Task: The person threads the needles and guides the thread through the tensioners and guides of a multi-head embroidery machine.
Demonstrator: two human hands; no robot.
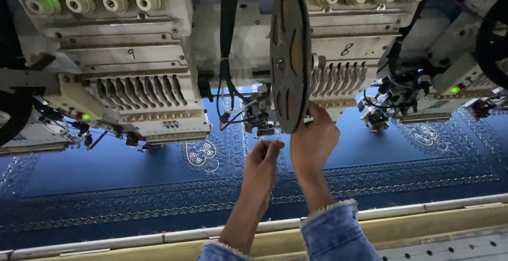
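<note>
My right hand reaches up and grips the lower edge of a dark round reel that stands on edge between two embroidery machine heads. My left hand is just below and to the left of it, fingers pinched together, seemingly on a fine thread that I cannot make out. Both wrists wear frayed blue denim sleeves. Under the hands lies blue fabric with pale embroidered borders.
One white embroidery head is at the left, another at the right, with thread tension knobs on top and green lamps lit. Black cables hang between them. A pale metal frame rail runs along the near edge.
</note>
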